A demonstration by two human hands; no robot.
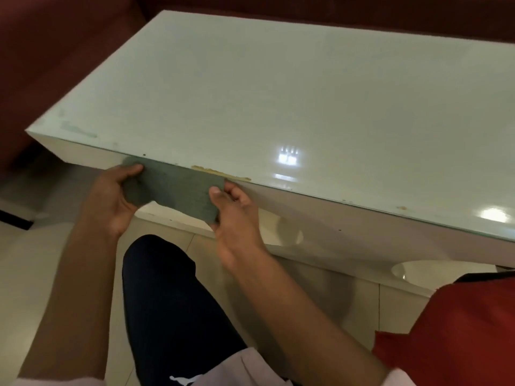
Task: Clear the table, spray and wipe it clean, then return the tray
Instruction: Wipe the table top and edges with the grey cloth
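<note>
A grey-green cloth [174,188] is stretched between both my hands just in front of the table's near edge. My left hand [111,199] grips its left end with the thumb on top. My right hand [237,215] pinches its right end between thumb and fingers. The white glossy table [278,93] fills the upper part of the view, and its top carries nothing. A chipped, yellowish patch [220,172] runs along the near rim beside the cloth. No tray or spray bottle is in view.
A dark red sofa [41,65] wraps round the table's left and far sides. My knee in dark trousers [167,288] is below the hands over a pale tiled floor [36,260]. A red cloth or garment [459,330] sits at lower right.
</note>
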